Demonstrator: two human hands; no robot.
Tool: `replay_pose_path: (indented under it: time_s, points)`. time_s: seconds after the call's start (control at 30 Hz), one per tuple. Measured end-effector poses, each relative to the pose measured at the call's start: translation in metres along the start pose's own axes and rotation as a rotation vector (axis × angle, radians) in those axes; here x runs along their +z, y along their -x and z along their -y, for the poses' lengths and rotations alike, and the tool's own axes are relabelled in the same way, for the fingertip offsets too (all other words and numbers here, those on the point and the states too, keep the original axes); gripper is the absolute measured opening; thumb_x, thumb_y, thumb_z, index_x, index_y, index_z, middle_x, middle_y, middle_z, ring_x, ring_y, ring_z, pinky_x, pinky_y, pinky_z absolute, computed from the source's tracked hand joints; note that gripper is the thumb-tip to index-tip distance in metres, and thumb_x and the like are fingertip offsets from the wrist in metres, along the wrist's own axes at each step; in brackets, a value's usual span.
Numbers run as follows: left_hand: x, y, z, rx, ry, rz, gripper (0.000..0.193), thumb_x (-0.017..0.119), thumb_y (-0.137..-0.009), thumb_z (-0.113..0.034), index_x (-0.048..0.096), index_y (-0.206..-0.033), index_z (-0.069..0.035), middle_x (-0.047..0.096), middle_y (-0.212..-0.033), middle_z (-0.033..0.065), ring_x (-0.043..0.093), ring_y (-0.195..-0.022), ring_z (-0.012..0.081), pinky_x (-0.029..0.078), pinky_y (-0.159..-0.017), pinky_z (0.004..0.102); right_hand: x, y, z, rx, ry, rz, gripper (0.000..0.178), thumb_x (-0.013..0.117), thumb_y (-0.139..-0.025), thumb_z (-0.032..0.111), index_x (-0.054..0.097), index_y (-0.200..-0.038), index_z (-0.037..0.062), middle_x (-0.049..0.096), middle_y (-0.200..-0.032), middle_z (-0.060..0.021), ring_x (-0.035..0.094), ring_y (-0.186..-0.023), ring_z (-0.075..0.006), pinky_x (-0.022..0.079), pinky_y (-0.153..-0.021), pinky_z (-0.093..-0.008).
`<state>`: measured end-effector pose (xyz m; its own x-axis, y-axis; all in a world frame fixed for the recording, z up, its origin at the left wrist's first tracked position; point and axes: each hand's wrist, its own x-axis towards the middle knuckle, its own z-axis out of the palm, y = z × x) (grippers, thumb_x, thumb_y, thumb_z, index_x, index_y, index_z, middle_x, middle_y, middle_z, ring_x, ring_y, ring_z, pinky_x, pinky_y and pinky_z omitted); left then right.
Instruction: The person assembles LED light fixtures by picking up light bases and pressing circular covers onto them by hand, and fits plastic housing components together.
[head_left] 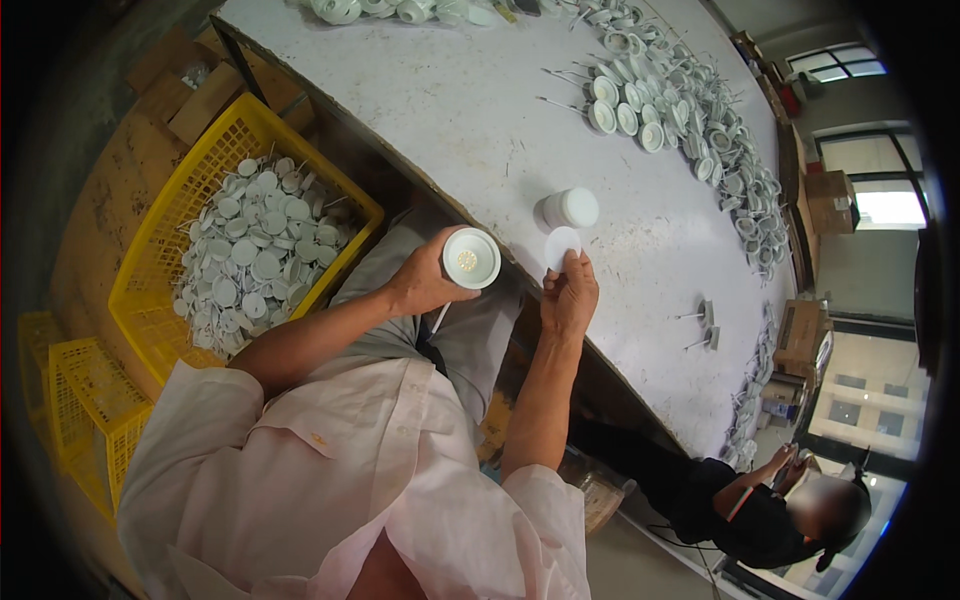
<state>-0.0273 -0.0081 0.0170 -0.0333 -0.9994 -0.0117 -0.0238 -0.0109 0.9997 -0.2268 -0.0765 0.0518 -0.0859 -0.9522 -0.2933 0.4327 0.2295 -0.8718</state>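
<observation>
My left hand (425,277) is closed around a round white LED downlight housing (486,243), its open face up. Yellowish LED dots show at its centre, and a pale wire hangs below it. Between the thumb and fingers of my right hand (572,295) is a thin white disc (562,247), held beside the housing over the table edge. Just beyond the disc, a short stack of white discs (578,207) stands on the table.
The white table (450,110) carries a long heap of downlights (690,110) along its far right side. Two small lamp parts (706,325) lie nearer. On my left, a yellow basket (140,290) holds many white lamps (262,240). A person in black (740,505) sits at lower right.
</observation>
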Motion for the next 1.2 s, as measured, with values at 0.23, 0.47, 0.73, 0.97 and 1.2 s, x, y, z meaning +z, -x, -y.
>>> replay_pose_path:
  time_s: [0.23, 0.47, 0.73, 0.97, 1.2]
  points:
    - [-0.005, -0.004, 0.002, -0.014, -0.002, 0.002, 0.075, 0.08, -0.068, -0.009, 0.039, -0.13, -0.002, 0.057, -0.118, 0.0067, 0.053, -0.109, 0.0147, 0.045, -0.093, 0.0303, 0.0, 0.008, -0.019, -0.014, 0.126, -0.05, 0.013, 0.06, -0.091, 0.016, 0.06, -0.089, 0.0033, 0.058, -0.069, -0.0014, 0.051, -0.054, -0.0076, 0.041, -0.048, -0.0197]
    - [-0.007, -0.009, 0.004, -0.052, 0.058, 0.042, 0.076, 0.079, -0.07, -0.008, 0.036, -0.133, -0.002, 0.056, -0.118, 0.0072, 0.053, -0.11, 0.0149, 0.046, -0.092, 0.0299, 0.006, 0.019, -0.031, 0.012, 0.122, 0.023, 0.016, 0.056, -0.092, 0.014, 0.061, -0.097, 0.0, 0.063, -0.08, -0.0044, 0.058, -0.066, -0.0091, 0.046, -0.058, -0.0224]
    - [-0.004, -0.013, 0.008, -0.026, 0.415, 0.185, 0.068, 0.071, -0.082, -0.022, 0.032, -0.134, -0.001, 0.052, -0.119, 0.011, 0.052, -0.11, 0.0174, 0.048, -0.092, 0.0307, 0.012, 0.039, -0.041, -1.145, 1.296, 0.226, 0.037, 0.063, -0.072, -0.003, 0.064, -0.108, 0.0065, 0.066, -0.101, -0.0105, 0.063, -0.076, -0.0247, 0.051, -0.068, -0.0311]
    - [-0.001, -0.011, 0.006, 0.019, 0.285, 0.115, 0.053, 0.06, -0.09, -0.023, 0.036, -0.131, 0.001, 0.052, -0.12, 0.0132, 0.054, -0.108, 0.0186, 0.048, -0.089, 0.0299, 0.015, 0.049, -0.047, -1.199, 1.37, 0.388, 0.05, 0.07, -0.061, 0.006, 0.064, -0.11, 0.0107, 0.057, -0.123, -0.006, 0.057, -0.085, -0.0243, 0.047, -0.076, -0.0319]
    - [0.001, -0.009, 0.011, 0.052, 0.182, 0.087, 0.044, 0.048, -0.093, -0.018, 0.036, -0.132, 0.0, 0.054, -0.119, 0.0155, 0.053, -0.109, 0.0218, 0.046, -0.091, 0.0327, 0.014, 0.049, -0.051, -1.252, 1.381, 0.331, 0.054, 0.073, -0.06, 0.011, 0.064, -0.113, 0.0128, 0.058, -0.125, -0.0025, 0.054, -0.079, -0.0208, 0.043, -0.07, -0.03]
